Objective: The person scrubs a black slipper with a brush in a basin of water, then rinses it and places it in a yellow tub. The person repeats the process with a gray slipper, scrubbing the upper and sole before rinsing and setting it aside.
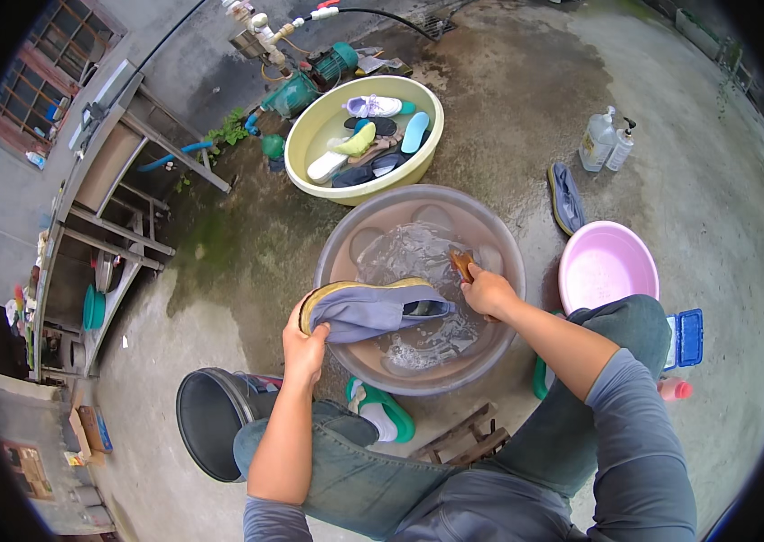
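My left hand (307, 345) grips the toe end of a blue-grey cloth shoe (372, 310) with a yellowish sole edge. The shoe lies tilted on its side above a large brown-grey plastic basin (420, 386), its opening towards the right. Murky, foamy water (422, 251) ripples in this basin. In my right hand (489, 291) is a brown scrubbing brush (463, 264), held over the water at the basin's right side, apart from the shoe. My fingers hide part of its handle, and its bristles are hard to make out.
A pale yellow tub (297, 162) with several shoes and insoles stands beyond the basin. At right are a pink basin (609, 264), another blue-grey shoe (565, 198), two pump bottles (599, 139) and a blue box (689, 337). A black bucket (209, 423) lies tipped by my left knee.
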Demonstrator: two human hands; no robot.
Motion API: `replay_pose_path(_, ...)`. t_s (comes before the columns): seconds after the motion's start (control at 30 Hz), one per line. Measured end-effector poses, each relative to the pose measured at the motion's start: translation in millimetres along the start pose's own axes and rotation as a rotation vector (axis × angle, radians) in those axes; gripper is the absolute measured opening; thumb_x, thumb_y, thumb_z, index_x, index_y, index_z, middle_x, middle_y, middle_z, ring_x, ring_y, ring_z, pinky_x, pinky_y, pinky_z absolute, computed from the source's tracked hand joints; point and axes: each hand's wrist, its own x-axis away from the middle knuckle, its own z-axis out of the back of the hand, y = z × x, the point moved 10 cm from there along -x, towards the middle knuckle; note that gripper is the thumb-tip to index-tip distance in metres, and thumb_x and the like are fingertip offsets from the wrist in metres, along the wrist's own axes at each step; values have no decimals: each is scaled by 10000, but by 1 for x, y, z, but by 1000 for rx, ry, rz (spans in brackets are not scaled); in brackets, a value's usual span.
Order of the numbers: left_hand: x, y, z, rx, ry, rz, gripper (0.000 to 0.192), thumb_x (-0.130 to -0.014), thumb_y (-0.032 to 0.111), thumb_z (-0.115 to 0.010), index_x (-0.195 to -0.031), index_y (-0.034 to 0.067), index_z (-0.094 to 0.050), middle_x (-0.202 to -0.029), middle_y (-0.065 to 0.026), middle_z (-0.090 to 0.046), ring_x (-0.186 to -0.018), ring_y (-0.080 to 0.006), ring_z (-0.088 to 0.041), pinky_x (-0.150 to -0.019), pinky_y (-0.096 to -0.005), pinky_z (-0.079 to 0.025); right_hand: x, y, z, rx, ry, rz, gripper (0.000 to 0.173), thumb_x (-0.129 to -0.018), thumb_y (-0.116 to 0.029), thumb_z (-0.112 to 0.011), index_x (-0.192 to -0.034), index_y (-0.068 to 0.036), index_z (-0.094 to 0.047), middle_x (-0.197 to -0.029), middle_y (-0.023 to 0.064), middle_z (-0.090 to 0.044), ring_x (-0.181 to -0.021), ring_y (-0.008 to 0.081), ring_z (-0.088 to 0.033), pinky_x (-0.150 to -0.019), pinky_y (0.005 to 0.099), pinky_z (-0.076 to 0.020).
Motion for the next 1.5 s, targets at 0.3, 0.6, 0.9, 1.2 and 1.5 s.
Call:
replay_pose_path(0.3,6,34,-9,-354,-82,-207,541,-790,-117,-598,-1311,21,-551,-1236,-104,-620,-1162,-180,-570,-1003,-300,-431,-27,5,-42,-312,20,60,599,-939,-307,-562,-1469,-79,-398,-1245,227,-617,-1137,340,-609,-966,354,-458)
replay_pose_path(0.6,10,32,-19,-386,-100,-215,505,-816,-100,-608,-1298,46,-581,-1212,-110,-657,-1146,-171,-604,-998,-295,-441,38,-74,-25,-378,-76,363,471,-993,-344,-510,-1417,-141,-486,-996,198,-702,-889,344,-677,-849,358,-508)
replay_pose_path(0.9,11,39,-17,-448,-74,-229,517,-808,-106,-588,-1299,53,-581,-1207,-140,-663,-1140,-190,-620,-980,-294,-452,52,-82,-24,-404,-36,508,491,-977,-323,-522,-1440,-174,-458,-1072,208,-683,-967,347,-662,-880,375,-496)
replay_pose_path(1.2,17,34,-25,-379,-171,-178,550,-785,-150,-561,-1292,59,-595,-1233,-118,-653,-1168,-171,-596,-1003,-285,-436,63,-107,0,-401,-17,581,490,-965,-327,-526,-1426,-170,-473,-1070,256,-661,-989,429,-638,-904,433,-492)
replay_pose_path(1.5,12,35,-24,-370,-163,-200,484,-808,-120,-592,-1270,22,-587,-1212,-88,-653,-1140,-153,-593,-1004,-283,-432,55,-82,-27,-400,-53,480,499,-962,-333,-506,-1422,-144,-471,-1021,272,-660,-926,435,-651,-858,450,-503)
